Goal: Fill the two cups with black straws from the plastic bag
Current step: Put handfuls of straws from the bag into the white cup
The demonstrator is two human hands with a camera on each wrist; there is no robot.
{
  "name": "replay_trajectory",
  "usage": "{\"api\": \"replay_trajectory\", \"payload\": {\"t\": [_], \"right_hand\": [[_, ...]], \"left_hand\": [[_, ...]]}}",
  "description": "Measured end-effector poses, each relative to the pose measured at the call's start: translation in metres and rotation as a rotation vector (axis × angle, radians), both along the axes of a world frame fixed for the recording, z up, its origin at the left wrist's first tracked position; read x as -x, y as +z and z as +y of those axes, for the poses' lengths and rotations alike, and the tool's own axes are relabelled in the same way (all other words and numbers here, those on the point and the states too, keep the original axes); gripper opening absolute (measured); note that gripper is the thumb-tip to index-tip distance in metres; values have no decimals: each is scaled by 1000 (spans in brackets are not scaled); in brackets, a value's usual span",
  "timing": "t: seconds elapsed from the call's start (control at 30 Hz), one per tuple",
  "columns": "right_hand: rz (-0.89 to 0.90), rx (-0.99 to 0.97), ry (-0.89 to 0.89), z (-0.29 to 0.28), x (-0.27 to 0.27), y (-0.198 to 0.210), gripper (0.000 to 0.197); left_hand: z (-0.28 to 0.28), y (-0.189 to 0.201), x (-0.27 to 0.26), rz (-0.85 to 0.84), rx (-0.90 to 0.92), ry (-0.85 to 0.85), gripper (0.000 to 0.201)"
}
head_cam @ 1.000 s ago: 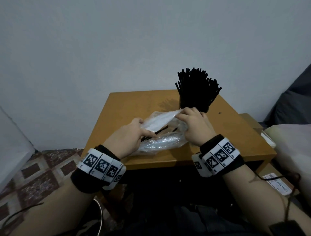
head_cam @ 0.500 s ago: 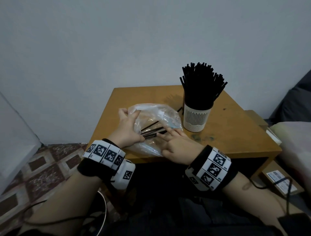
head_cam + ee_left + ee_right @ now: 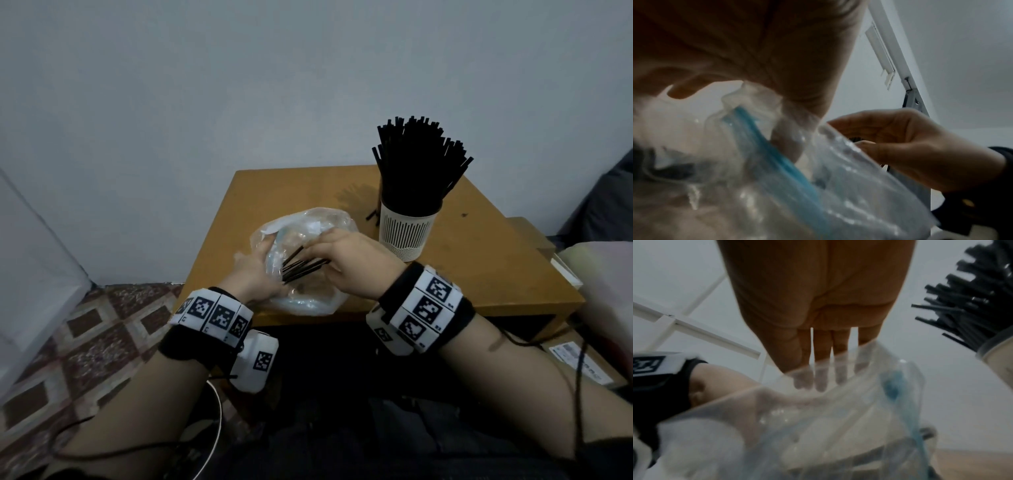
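Note:
A clear plastic bag (image 3: 310, 224) with a blue zip strip (image 3: 764, 146) lies on the wooden table (image 3: 479, 274). My left hand (image 3: 257, 270) grips its near left rim and holds the mouth apart. My right hand (image 3: 342, 260) reaches in and pinches a small bunch of black straws (image 3: 299, 266), which point left out of my fingers. Behind it to the right stands a white ribbed cup (image 3: 407, 236) packed with upright black straws (image 3: 421, 161). In the right wrist view my fingers (image 3: 818, 353) dip past the bag (image 3: 838, 418). Only one cup shows.
A loose black straw (image 3: 371, 216) lies on the table just left of the cup. A cardboard box (image 3: 582, 363) sits on the floor at the right, beside a pale cushion (image 3: 603, 274). A patterned floor (image 3: 102, 342) lies to the left.
The bag came down from in front of the cup onto the table. My right hand went from lying flat on it to pinching straws inside its mouth; my left hand now grips the rim.

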State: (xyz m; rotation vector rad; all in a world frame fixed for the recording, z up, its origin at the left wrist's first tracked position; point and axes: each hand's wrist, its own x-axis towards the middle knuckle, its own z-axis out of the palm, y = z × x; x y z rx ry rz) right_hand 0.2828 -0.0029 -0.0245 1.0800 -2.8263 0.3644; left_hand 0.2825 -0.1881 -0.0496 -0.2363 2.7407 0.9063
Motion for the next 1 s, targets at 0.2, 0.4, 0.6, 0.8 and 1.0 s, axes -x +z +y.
{"api": "replay_trajectory", "payload": {"t": [0.2,0.4,0.6,0.8,1.0], "right_hand": [[-169,5,-20,-1,25,-2,63],[-213,132,-28,10,32,-8,94],[-214,99,-15,16,24,-10,107],[-193,83,3,20,12,-10,109],[-205,103,-33,19,7,-10,94]], "left_hand": [[-13,-8,-5,140,-272,-6,98],[-16,-7,-13,306,-633,-9,92],[-16,2,-16,338,-1021,27,81],[-20,3,-14,215,-1270,-67,94],[-5,14,-20,336,-1113,22,107]]}}
